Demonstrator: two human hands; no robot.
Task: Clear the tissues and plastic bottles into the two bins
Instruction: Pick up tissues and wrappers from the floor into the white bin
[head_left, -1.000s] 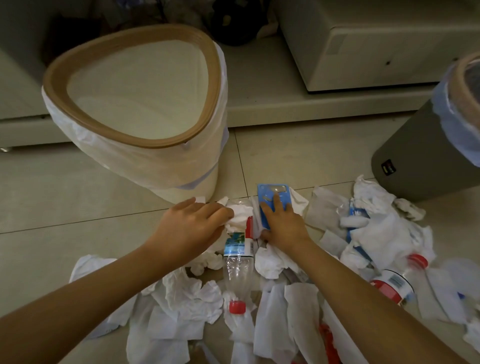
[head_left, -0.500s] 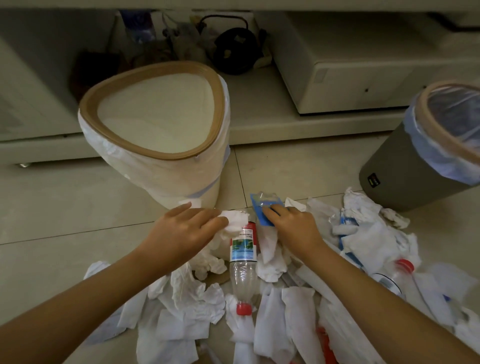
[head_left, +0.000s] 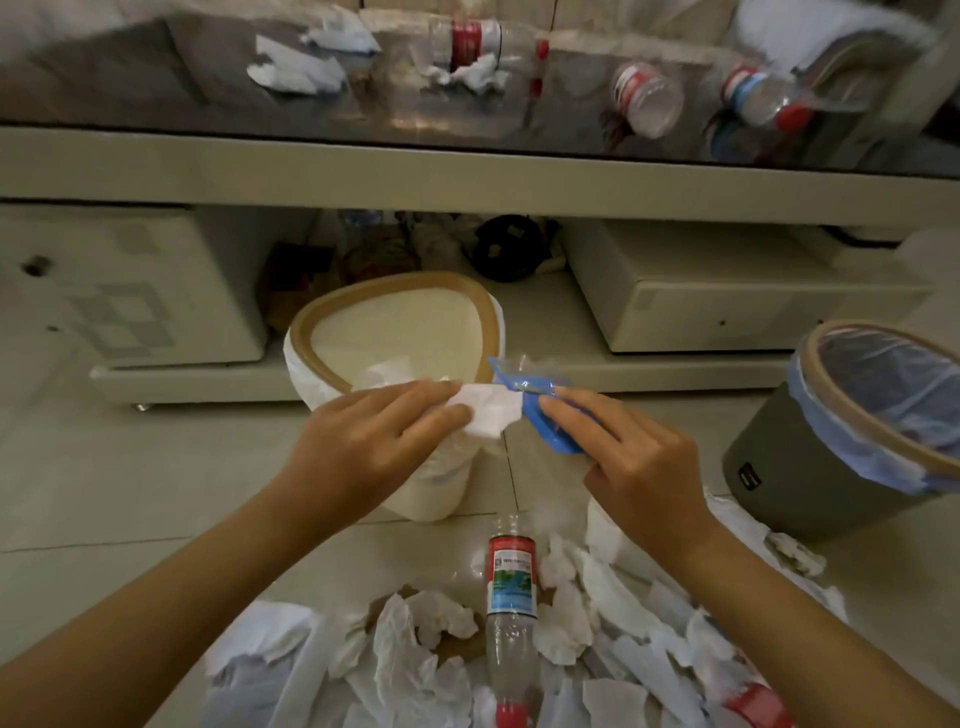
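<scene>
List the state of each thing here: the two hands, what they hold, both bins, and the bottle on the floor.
left hand: pinches a white tissue
right hand: holds a blue wrapper
white bin: upright, lined, one tissue inside
grey bin: tilted in view, blue liner
bottle: lying among tissues, red cap on

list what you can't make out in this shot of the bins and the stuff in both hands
- White bin, head view: its bottom, hidden by the rim and left hand.
- Grey bin: cut off by the right edge.
- Blue packet: print unreadable, crumpled under the right hand.
- Bottles on the tabletop: labels blurred.
</scene>
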